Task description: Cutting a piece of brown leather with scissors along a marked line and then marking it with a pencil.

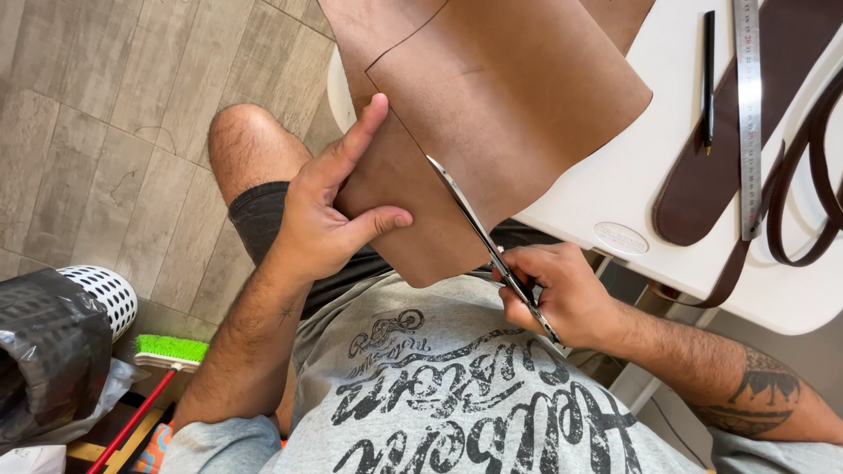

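A large sheet of brown leather [509, 88] hangs off the white table [615, 193] over my lap. My left hand [325, 211] pinches its lower left part, thumb on top and index finger stretched along the edge. My right hand [553, 290] grips a pair of steel scissors [483, 237], whose blades point up and left and sit inside a cut running between the two parts of the sheet. A thin drawn line curves across the leather near its top left.
On the table lie a black pen [708, 79], a steel ruler [749, 114], a dark brown oval leather piece [702, 184] and dark straps [803, 175]. On the floor at left stand a white perforated bin with a black bag [53, 342] and a green-bristled broom [167, 351].
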